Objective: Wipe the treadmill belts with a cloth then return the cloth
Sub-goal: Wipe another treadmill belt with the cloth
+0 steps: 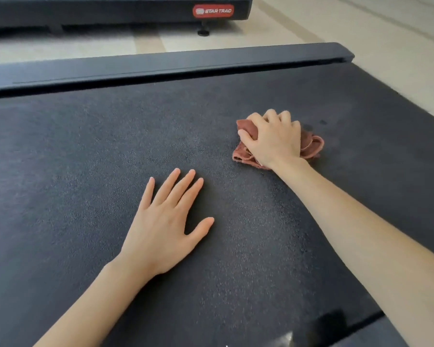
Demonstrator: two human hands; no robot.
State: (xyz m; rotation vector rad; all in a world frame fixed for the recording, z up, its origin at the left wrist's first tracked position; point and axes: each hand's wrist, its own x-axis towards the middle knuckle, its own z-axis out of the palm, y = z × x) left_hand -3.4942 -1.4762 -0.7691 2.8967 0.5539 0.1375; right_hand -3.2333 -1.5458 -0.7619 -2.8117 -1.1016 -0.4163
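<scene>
A dark, textured treadmill belt (pixel 85 159) fills most of the view. My right hand (pixel 273 139) grips a bunched reddish-brown cloth (pixel 313 146) and presses it onto the belt at the right, near the belt's far end. My left hand (pixel 166 226) lies flat on the belt in the middle, fingers straight and spread, holding nothing. Most of the cloth is hidden under my right hand.
A black side rail (pixel 161 68) runs along the far edge of the belt. Beyond it, across a strip of pale floor (pixel 361 28), stands a second treadmill (pixel 110 11) with a red brand badge. Another rail corner (pixel 376 334) shows at the bottom right.
</scene>
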